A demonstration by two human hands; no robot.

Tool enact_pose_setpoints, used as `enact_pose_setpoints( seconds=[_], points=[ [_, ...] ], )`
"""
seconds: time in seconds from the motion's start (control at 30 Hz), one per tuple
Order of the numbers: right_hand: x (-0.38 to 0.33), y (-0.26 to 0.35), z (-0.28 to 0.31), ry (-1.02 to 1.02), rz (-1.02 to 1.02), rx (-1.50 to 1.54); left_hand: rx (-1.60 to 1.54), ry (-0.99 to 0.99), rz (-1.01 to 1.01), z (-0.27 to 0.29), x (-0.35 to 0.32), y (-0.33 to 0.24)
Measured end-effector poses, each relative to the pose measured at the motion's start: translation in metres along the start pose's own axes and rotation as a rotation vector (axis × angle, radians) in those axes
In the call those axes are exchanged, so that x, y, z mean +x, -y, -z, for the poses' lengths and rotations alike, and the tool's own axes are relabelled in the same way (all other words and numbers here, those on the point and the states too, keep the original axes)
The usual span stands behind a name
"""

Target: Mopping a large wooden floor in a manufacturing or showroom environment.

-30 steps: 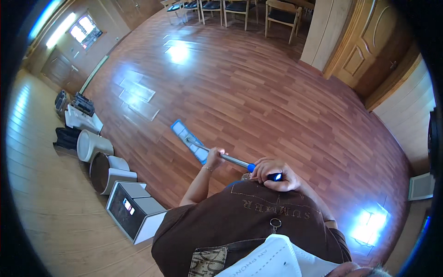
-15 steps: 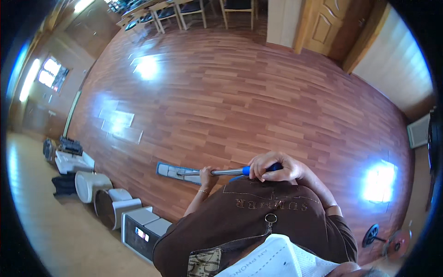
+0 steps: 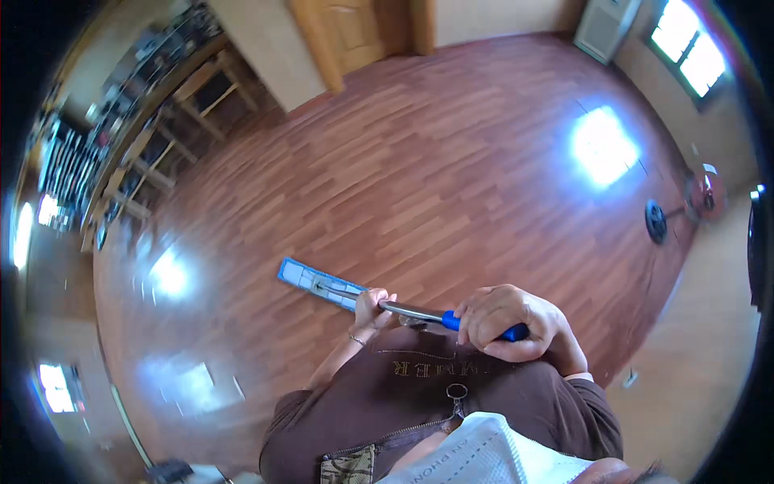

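Note:
A flat mop with a blue-edged, pale rectangular head [image 3: 300,275] rests on the brown wood-plank floor [image 3: 379,202], ahead and slightly left of me. Its silver metal pole [image 3: 415,310] slants back to my chest and ends in a blue grip. Around the blue grip near the top end, my right hand [image 3: 512,323] is closed. Lower on the pole, closer to the mop head, my left hand [image 3: 372,308] is wrapped round the metal. A thin bracelet circles my left wrist.
Wooden chairs [image 3: 197,105] line a long, cluttered table at the far left. A wooden door [image 3: 352,34] stands at the far wall. Far right is a white cabinet-like unit [image 3: 603,28]. A stand with a dark round base [image 3: 656,222] and reddish round top is by the right wall.
My view has swung to the right, so the chairs and door now lie farther left and a window shows at right. Both hands keep their hold on the mop.

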State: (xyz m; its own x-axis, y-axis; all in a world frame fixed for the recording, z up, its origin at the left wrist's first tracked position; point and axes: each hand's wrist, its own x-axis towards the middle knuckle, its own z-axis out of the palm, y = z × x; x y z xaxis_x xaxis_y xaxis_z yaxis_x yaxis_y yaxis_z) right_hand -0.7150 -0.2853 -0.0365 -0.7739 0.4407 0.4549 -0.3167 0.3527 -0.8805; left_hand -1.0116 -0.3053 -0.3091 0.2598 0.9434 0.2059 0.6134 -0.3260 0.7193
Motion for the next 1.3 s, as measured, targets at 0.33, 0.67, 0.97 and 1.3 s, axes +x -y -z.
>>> enact_pose_setpoints(
  seconds=[0.33,0.67,0.97,1.3],
  points=[
    [-0.094,0.072,0.014,-0.392,-0.117,-0.378,0.033,0.280,-0.374,-0.096,0.144,-0.062],
    [-0.205,0.166,0.026,-0.473,-0.068,-0.727,-0.027,0.559,-0.498,-0.232,0.184,-0.206],
    [-0.274,0.217,0.013,-0.545,-0.019,-0.837,-0.093,0.771,-0.752,-0.313,0.177,-0.294],
    [-0.341,0.183,0.049,-0.993,0.034,-0.683,-0.052,0.736,-0.806,-0.422,0.237,-0.337]
  ],
)
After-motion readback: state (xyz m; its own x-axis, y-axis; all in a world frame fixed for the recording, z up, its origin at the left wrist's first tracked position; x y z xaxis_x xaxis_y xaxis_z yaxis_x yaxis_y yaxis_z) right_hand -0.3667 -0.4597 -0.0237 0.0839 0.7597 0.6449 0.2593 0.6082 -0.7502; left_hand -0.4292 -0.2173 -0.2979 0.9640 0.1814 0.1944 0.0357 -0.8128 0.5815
